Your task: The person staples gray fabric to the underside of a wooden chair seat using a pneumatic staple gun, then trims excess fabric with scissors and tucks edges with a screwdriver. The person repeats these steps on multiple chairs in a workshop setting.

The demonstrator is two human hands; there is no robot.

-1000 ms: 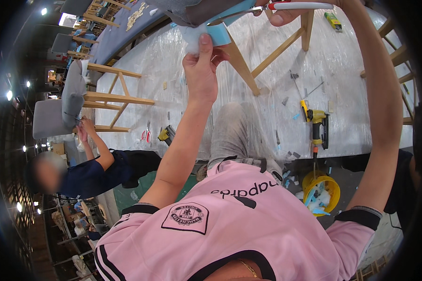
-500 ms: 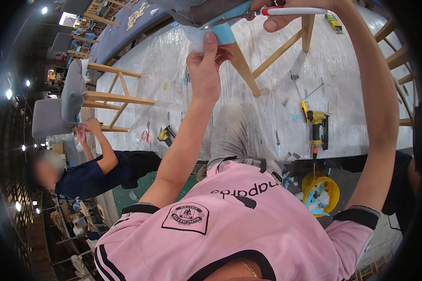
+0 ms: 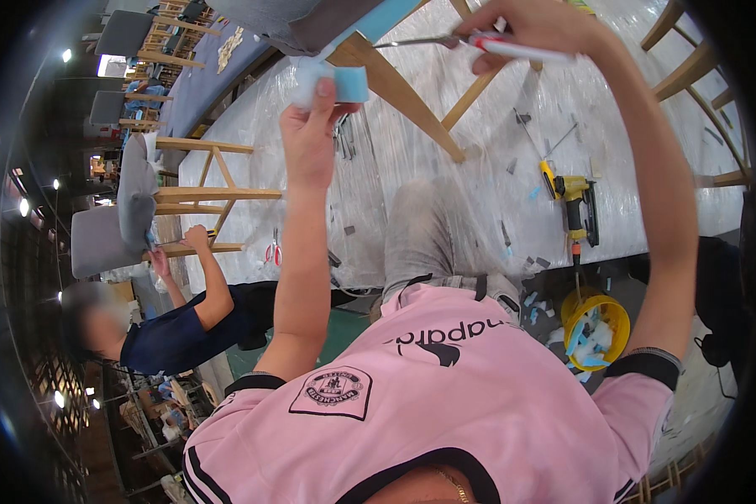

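Note:
My left hand (image 3: 312, 134) is raised and pinches a strip of light blue foam (image 3: 338, 81) that hangs from the underside of a grey upholstered chair seat (image 3: 298, 21). My right hand (image 3: 531, 34) is closed on a tool with a red and white handle (image 3: 512, 48); its metal blade (image 3: 412, 40) points left toward the foam, just above a wooden chair leg (image 3: 399, 92). The blade tip sits close to the seat edge, beside the foam.
A plastic-covered work table (image 3: 479, 168) carries a yellow nail gun (image 3: 573, 202), pliers (image 3: 344, 134) and foam scraps. A yellow bucket (image 3: 595, 323) of blue offcuts stands below. At left a person in dark blue (image 3: 185, 328) works on another grey chair (image 3: 134, 202).
My left hand has risen a little with the blue foam still pinched. My right hand has kept its grip on the tool and turned its blade toward the foam and seat edge.

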